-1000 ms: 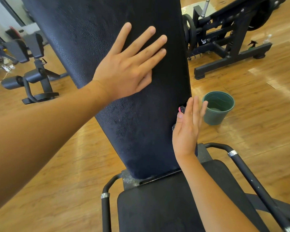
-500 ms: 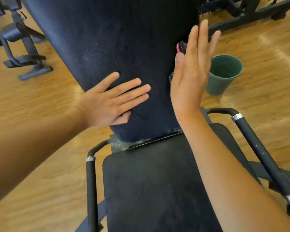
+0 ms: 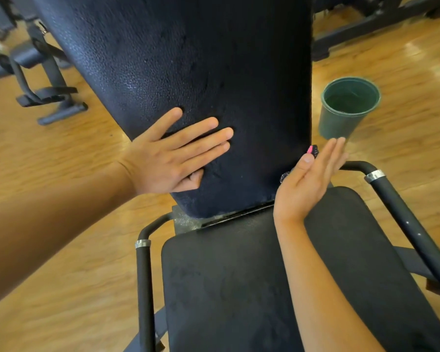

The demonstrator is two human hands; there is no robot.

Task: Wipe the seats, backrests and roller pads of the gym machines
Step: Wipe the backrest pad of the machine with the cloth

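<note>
In the head view, the person is leaning over a gym machine. The tall, bumpy, dark blue padded backrest [image 3: 188, 59] is filling the top of the picture, and the flat black padded seat [image 3: 226, 288] is lying below it.

The left hand [image 3: 168, 161] is lying flat on the low part of the backrest. Its fingers are straight and a little spread, so it is holding nothing. No cloth is showing under it. It is probably pressing there to rub the pad or to steady it.

The right hand [image 3: 308, 181] is standing on its edge just beside the right side of the backrest, above the back of the seat. Its fingers are straight and close together, and they are not curling round anything. A small dark thing with a pink spot [image 3: 314, 150] is peeking out by the thumb. It is too small to tell what it is, or whether the hand is touching it.

So the backrest is right under the left palm and just beside the right one, while the seat is waiting below both hands.

A round green plastic bucket [image 3: 341, 123] is sitting on the shiny wooden floor [image 3: 61, 275] near the right hand, maybe for wash water.
</note>
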